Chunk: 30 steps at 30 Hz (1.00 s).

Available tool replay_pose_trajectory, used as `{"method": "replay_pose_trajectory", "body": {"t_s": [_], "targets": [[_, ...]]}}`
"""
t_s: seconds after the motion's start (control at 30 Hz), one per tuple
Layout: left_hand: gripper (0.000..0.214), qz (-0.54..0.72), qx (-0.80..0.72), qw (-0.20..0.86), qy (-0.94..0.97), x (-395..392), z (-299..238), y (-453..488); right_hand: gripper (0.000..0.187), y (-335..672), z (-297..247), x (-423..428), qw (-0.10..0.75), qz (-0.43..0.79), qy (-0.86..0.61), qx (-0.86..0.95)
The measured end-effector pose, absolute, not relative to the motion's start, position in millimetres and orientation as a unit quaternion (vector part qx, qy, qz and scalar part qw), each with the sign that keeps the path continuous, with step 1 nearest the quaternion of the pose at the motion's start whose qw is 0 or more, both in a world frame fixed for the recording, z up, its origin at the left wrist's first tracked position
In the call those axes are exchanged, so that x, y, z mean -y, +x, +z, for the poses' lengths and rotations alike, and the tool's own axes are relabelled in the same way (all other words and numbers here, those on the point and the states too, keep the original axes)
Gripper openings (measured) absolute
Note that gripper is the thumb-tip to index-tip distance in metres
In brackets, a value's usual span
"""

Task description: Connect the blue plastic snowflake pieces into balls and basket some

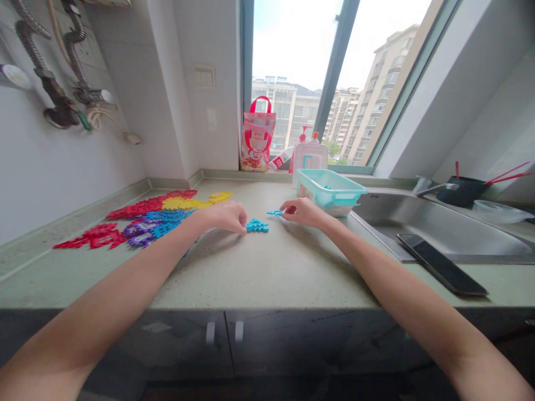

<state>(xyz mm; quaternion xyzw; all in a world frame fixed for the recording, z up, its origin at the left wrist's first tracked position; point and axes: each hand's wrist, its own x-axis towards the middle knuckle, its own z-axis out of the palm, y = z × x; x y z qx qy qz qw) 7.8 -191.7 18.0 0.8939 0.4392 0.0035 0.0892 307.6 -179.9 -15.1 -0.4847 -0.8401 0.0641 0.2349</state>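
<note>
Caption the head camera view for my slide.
Left hand touching a jagged blue plastic shape, right hand holding a smaller blue piece near a rectangular turquoise plastic tub.

Window (pixel 339 53): daylight floods in, bleaching the sky (pixel 288 33) almost white.
Countertop (pixel 251 273): bright, with soft shadows beneath the left hand (pixel 228 216) and right hand (pixel 303 211).
Sink (pixel 384 209): steel carries a muted sheen.
Cabinets (pixel 184 351): deep in gloom (the scene's darkest stretch), faintly reflective.
Forearms (pixel 129 281): stretched toward the lower corners by wide-angle distortion, slightly soft.
</note>
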Motion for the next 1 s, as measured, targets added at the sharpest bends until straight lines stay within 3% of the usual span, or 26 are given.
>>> {"method": "replay_pose_trajectory", "body": {"t_s": [0.23, 0.53, 0.7, 1.0], "targets": [[0.017, 0.012, -0.436, 0.092, 0.895, 194, 19, 7, 0.020, 261, -22, 201, 0.302, 0.080, -0.347, 0.885], [0.020, 0.015, -0.438, 0.105, 0.893, 193, 19, 6, 0.024, 261, -21, 203, 0.269, 0.064, -0.378, 0.883], [0.018, 0.017, -0.435, 0.098, 0.895, 195, 19, 7, 0.027, 264, -14, 209, 0.171, 0.056, -0.446, 0.877], [0.018, 0.018, -0.436, 0.084, 0.896, 196, 18, 9, 0.014, 260, -14, 213, 0.152, 0.036, -0.456, 0.876]]}}
